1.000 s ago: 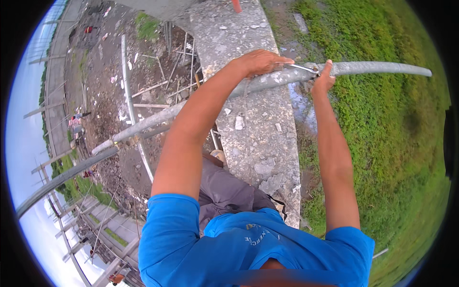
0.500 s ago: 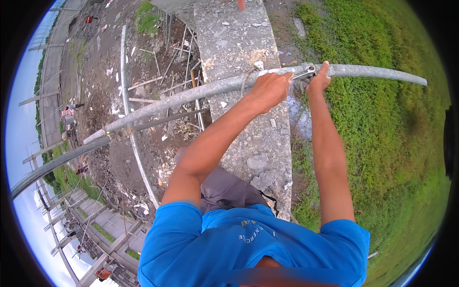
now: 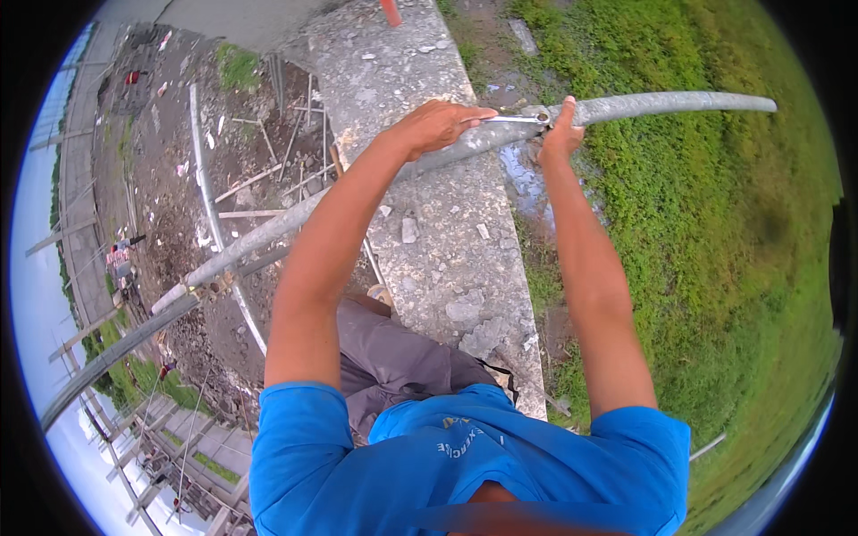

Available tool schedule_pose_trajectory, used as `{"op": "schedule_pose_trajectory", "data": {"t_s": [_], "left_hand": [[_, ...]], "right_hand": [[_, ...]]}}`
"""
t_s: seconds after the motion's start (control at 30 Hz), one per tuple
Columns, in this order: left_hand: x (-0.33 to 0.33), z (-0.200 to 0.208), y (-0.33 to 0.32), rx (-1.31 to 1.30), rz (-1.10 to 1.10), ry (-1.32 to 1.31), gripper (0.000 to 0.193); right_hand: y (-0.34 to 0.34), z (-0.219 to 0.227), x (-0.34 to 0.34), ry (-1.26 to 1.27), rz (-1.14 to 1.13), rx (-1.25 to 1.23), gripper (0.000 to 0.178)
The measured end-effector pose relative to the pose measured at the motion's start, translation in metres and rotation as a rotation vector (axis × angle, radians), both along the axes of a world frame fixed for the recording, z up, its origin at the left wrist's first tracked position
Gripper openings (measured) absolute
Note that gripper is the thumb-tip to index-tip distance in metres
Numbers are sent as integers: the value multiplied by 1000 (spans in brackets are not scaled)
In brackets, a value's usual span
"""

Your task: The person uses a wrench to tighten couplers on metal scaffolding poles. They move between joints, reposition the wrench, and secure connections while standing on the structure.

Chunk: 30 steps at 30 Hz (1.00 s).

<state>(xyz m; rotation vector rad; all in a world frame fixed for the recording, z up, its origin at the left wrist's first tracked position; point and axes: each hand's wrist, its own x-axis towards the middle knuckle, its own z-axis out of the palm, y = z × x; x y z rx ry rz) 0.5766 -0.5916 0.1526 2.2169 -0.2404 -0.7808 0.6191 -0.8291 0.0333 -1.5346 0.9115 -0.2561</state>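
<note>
Outdoors, left hand (image 3: 435, 126) closed on a wrench (image 3: 514, 118), right hand (image 3: 559, 139), grip unclear, met a grey pipe (image 3: 670, 105), left forearm (image 3: 335, 234) partly hid it, concrete ledge (image 3: 447, 259) beneath, grass (image 3: 679, 241) rightward.

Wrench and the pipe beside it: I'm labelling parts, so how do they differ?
The wrench is short and slim; the pipe is long and thick. The wrench is shiny silver, the pipe dull grey. The left hand holds the wrench at one end, while the pipe crosses the concrete ledge. Both look metallic.
</note>
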Motion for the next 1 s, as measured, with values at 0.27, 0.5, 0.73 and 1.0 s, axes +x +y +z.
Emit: {"op": "schedule_pose_trajectory", "data": {"t_s": [0.27,0.5,0.73,1.0], "left_hand": [[26,-7,10,218,-402,-395,53],[0,18,2,235,-281,-430,49],[-60,112,-126,606,-159,-458,44],[-49,87,-31,381,162,-511,36]], "right_hand": [[3,20,-4,-44,-23,228,88],[0,15,-3,-135,29,165,79],[7,32,-11,-5,-24,55,86],[7,23,-4,-64,-22,47,80]]}}
